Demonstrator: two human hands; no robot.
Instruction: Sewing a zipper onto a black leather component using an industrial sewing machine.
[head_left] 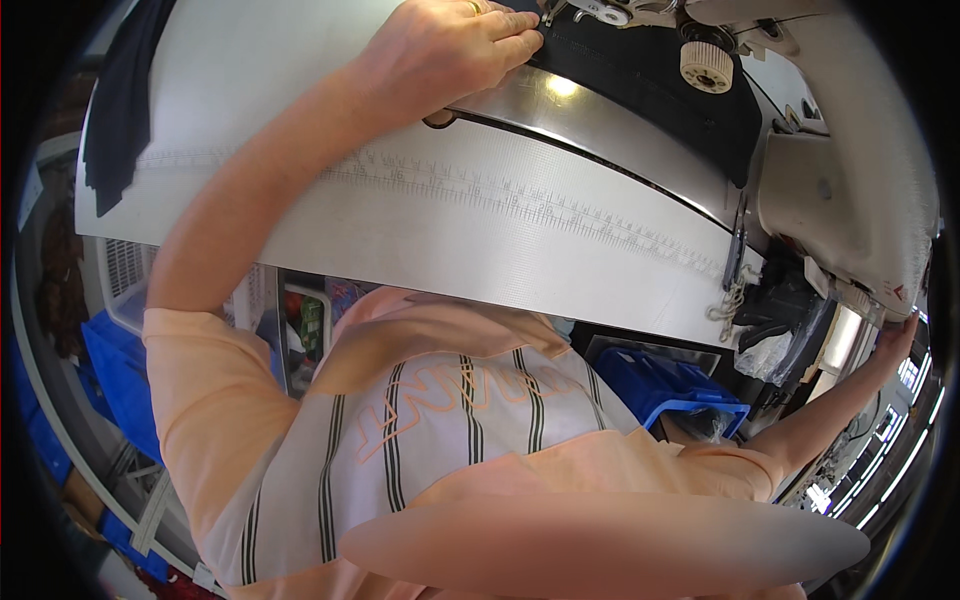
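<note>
My left hand (450, 50) reaches across the sewing machine bed, its fingers stretched towards the presser foot (548, 14). Its fingertips rest at the edge of a piece of black cloth (640, 75), which runs under the needle area; the thumb is hidden. A ring shows on one finger. My right hand (897, 335) is up at the far right, touching the end of the pale sewing machine (850, 200). Most of its fingers are out of sight, so their grip cannot be made out.
A white tabletop with a printed ruler (520, 200) spans the front. Scissors (738, 240) and a pale cord or chain (728, 305) lie at its right end. Dark cloth (125, 100) hangs over the left edge. Blue bins (665, 385) and a white basket (125, 275) stand below.
</note>
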